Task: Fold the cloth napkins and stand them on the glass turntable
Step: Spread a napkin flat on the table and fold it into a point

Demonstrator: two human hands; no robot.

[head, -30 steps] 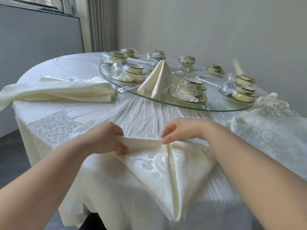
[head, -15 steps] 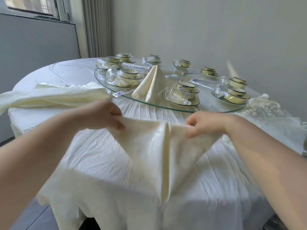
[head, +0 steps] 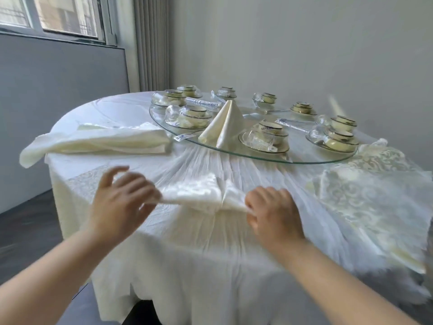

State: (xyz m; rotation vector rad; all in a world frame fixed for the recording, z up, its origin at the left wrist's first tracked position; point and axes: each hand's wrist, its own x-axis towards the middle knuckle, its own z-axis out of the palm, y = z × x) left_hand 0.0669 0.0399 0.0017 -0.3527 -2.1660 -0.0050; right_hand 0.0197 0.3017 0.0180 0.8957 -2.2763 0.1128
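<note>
Soft, bright daylight comes from the window (head: 58,17) beyond the left hand (head: 121,202); shadows are faint. Motion blur smears the left hand, right hand (head: 274,214) and the napkin (head: 199,193) between them; the frame's edges bow.

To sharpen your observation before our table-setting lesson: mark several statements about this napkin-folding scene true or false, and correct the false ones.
1. One folded napkin stands on the glass turntable. True.
2. The napkin being folded lies on the turntable. False: it is on the tablecloth in front of the turntable, between the left hand and the right hand.
3. The right hand grips that napkin's right end. True.
4. The turntable carries nothing but a napkin. False: wrapped bowl sets stand around it.
5. Spare napkins lie on the table left of the turntable. True.
</note>
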